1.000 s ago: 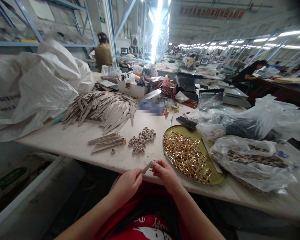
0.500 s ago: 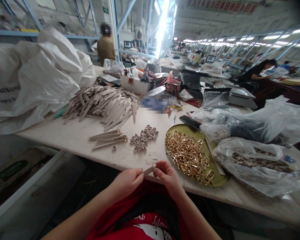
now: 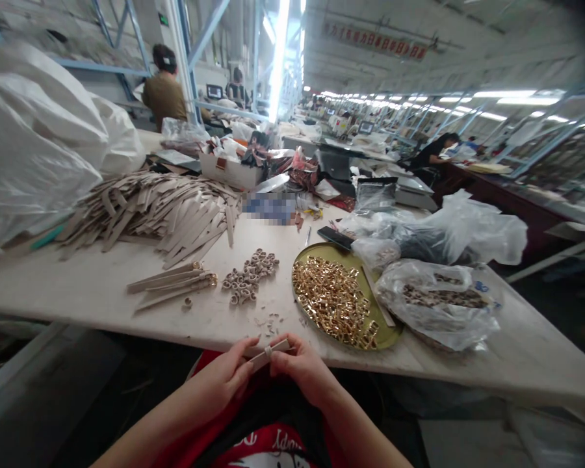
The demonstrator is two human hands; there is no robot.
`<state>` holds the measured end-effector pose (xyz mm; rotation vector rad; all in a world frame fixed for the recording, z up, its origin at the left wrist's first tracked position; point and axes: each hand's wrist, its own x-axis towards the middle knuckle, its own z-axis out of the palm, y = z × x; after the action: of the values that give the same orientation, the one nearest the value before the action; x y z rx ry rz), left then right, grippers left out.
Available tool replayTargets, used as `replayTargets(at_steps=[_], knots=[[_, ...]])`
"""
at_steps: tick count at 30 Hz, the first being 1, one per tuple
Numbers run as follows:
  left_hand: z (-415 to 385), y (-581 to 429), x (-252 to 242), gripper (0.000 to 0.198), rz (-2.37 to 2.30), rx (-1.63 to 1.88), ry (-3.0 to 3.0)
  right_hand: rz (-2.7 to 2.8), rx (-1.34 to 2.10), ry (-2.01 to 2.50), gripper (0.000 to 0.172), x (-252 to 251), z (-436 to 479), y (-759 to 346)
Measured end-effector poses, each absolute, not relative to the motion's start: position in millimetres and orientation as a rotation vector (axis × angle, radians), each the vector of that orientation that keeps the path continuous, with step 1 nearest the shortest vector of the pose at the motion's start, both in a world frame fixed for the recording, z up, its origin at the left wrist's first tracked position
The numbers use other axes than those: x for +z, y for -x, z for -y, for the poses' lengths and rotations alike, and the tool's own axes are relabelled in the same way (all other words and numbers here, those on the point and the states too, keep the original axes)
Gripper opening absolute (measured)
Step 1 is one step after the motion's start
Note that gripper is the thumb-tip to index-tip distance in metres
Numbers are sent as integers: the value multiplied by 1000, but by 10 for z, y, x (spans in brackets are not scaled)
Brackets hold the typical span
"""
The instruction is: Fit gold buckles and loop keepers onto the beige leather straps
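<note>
A beige strap [image 3: 262, 358] with a small loop [image 3: 268, 351] around it is held at the table's front edge. My left hand [image 3: 229, 367] pinches its left part, and my right hand [image 3: 295, 364] grips it beside the loop. Beyond my hands lies a cluster of small beige loops [image 3: 251, 274]. Left of that cluster are several straps with gold-coloured hardware at their ends [image 3: 175, 284] and one single loop [image 3: 188, 303]. To the right, a round olive-gold tray [image 3: 344, 250] bears a heap of shiny gold buckles [image 3: 329, 299] and a flat strip [image 3: 377, 296].
A large pile of beige straps [image 3: 151, 208] lies at the left, by a big white sack [image 3: 39, 123]. Clear plastic bags [image 3: 439, 305] sit right of the tray. A cardboard box [image 3: 229, 170] and scraps stand behind. Two people work in the background.
The view has turned right, so the table's things appear farther left. The strap is now tilted between my hands, with the loop around it plainly visible and my right fingers beside it.
</note>
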<state>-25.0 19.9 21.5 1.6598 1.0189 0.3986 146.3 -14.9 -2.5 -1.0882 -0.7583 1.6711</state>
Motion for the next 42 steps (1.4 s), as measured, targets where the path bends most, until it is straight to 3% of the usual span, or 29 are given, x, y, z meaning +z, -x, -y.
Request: replayTargets(at_steps=[3,6,8,13,18,24,30,37,42], knots=[[-226,201,106,50,-971,407,-1665,765,1706,997,26,-60,162,-1339],[-291,160,83,43,-960,402,-1676,975,1637,1049,22,-104,115,-1335],[-352,165,72,41,-1028,393,-1684,1214,1368,1291,19,-72,15,-1530],[-469,133,-42,42,-1139,417,-1645,1718,206,2087,14,155,-474,-2325],[-512,17,-59,38,-1096,364,-1673,1957,-88,2401,13,131,-800,-2534],[-523,24,36,37,-1069,381,-1636,1816,-5,2150,15,127,-710,-2557],[-507,-159,279,46,-924,496,-1352,1460,714,1478,11,272,-360,-2261],[-341,-158,428,38,-826,564,-1070,1728,596,1259,17,329,26,-1754],[-246,-88,389,36,-850,668,-977,1363,932,1231,21,213,85,-1564]])
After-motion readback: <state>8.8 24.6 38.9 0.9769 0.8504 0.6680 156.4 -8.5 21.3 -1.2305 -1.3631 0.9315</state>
